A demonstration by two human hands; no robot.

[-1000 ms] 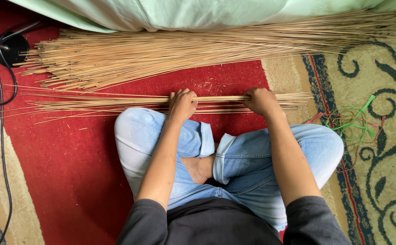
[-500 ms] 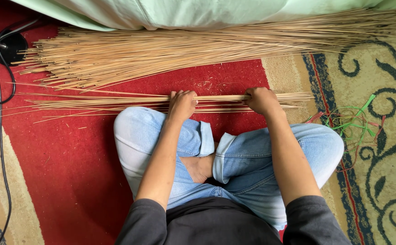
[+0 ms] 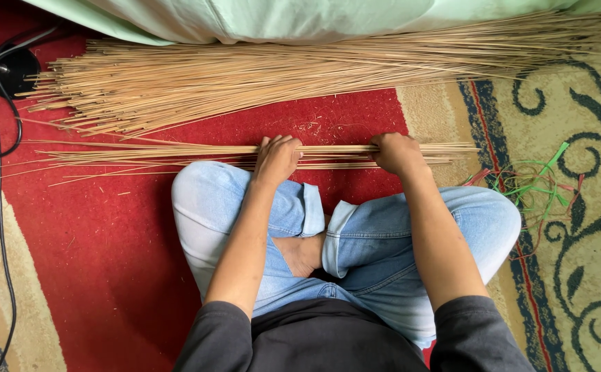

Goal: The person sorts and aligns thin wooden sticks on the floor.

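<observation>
Floor: red carpet point(image 3: 107, 262) in the middle, beige patterned border at far left and at right.
Top edge: pale green cloth point(image 3: 300, 17) lies across the view.
Far left: black cable point(image 3: 1, 207) runs down the carpet from a dark round fitting.
Upper band: large stick pile point(image 3: 259, 76), lying left to right, just below the cloth.
Bundle point(image 3: 176, 155): thin sticks, flat on the carpet, just in front of the crossed knees, apart from the pile.
Left hand point(image 3: 276, 158): fingers curled over the bundle, gripping it.
Right hand point(image 3: 397, 153): closed around the same bundle, nearer its right end.
Right: green and red strips point(image 3: 538, 186), tangled beside the right knee.
</observation>
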